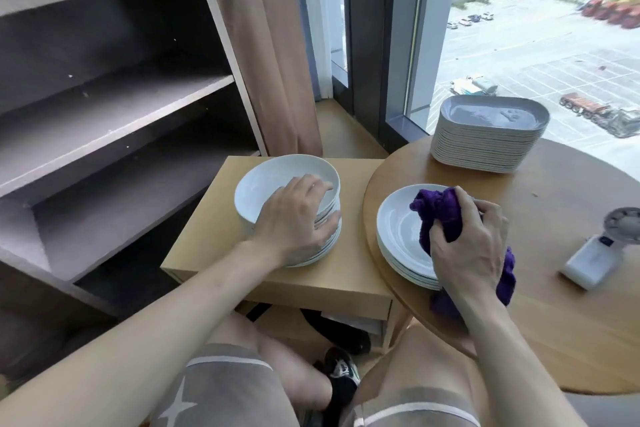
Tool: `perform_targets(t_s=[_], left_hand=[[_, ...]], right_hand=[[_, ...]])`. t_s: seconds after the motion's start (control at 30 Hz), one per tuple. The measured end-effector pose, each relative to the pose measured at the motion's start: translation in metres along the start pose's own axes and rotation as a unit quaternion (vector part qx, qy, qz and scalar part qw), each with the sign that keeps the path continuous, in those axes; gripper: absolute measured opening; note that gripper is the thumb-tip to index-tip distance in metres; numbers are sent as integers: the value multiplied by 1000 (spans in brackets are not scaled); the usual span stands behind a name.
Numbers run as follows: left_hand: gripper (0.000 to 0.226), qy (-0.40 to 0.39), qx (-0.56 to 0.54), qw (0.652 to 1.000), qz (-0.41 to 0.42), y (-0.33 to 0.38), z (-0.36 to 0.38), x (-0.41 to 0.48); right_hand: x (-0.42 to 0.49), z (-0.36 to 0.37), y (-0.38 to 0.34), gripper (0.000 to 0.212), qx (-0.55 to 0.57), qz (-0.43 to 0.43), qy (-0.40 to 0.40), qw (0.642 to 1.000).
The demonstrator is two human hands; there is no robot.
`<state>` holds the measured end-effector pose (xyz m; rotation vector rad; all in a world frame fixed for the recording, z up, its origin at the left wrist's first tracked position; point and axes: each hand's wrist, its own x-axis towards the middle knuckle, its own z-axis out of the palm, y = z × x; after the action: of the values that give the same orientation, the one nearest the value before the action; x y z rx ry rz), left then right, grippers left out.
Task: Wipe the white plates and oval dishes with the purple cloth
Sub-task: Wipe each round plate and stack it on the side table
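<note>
A stack of white plates [266, 184] stands on a low wooden side table [214, 246]. My left hand [296, 218] rests on the stack's near right rim, thumb inside the top plate and fingers curled down over the edge. A second, lower stack of white plates [398, 229] sits on the round wooden table [571, 305]. My right hand [467, 246] grips the bunched purple cloth [440, 208] over that stack's right side. A tall stack of white oval dishes [488, 135] stands at the round table's far edge.
An open grey shelf unit [114, 121] fills the left. A brown curtain [273, 55] hangs by the window. A small white handheld fan [602, 250] lies on the round table at right. My knees and a shoe are below the tables.
</note>
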<state>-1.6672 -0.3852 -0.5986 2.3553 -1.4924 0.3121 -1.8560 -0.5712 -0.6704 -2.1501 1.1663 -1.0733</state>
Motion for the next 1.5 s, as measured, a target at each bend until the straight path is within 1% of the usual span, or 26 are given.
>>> perform_targets(t_s=[0.07, 0.13, 0.23, 0.3, 0.37, 0.43, 0.5, 0.6, 0.67, 0.7, 0.8, 0.9, 0.97, 1.13, 1.3, 1.43, 1.5], left_hand=[[52, 2, -52, 999, -14, 17, 5, 6], [52, -27, -97, 995, -25, 31, 14, 12], [64, -112, -130, 985, -35, 50, 35, 21], [77, -182, -151, 970, -54, 62, 51, 27], [88, -226, -166, 958, -69, 68, 66, 35], [97, -240, -174, 951, -84, 69, 77, 44], [106, -243, -183, 947, -100, 67, 88, 53], [124, -280, -205, 931, -113, 61, 105, 59], [135, -310, -220, 919, -110, 56, 118, 54], [137, -315, -233, 913, -111, 54, 123, 51], [137, -294, -312, 891, -149, 52, 135, 42], [138, -280, -374, 869, -162, 52, 140, 36], [137, -272, -404, 858, -164, 49, 144, 34], [135, -270, -422, 849, -168, 47, 148, 34], [136, -261, -435, 844, -175, 51, 145, 33], [136, -253, -446, 844, -158, 51, 142, 34], [143, -262, -447, 841, -155, 51, 141, 35]], right_hand=[[4, -5, 4, 60, 5, 30, 4, 1000], [8, -10, 9, 60, 2, 57, 14, 998], [15, -16, 17, 60, -37, 106, 3, 994], [17, -17, 20, 63, -79, 136, -35, 987], [18, -17, 21, 68, -98, 154, -63, 981], [17, -17, 22, 69, -108, 156, -75, 979], [16, -15, 23, 62, -133, 149, -96, 975], [15, -9, 28, 50, -219, 118, -142, 958], [15, -4, 29, 47, -259, 95, -150, 949], [16, -2, 29, 44, -267, 90, -149, 948], [22, 2, 31, 38, -283, 75, -144, 945], [33, 5, 35, 33, -299, 46, -165, 939], [45, 8, 36, 33, -291, 43, -180, 939], [66, 30, 23, 40, -264, 41, -220, 938], [65, 48, 17, 48, -237, 36, -248, 939], [65, 51, 16, 46, -187, 36, -272, 943], [64, 52, 13, 46, -162, 35, -293, 942]])
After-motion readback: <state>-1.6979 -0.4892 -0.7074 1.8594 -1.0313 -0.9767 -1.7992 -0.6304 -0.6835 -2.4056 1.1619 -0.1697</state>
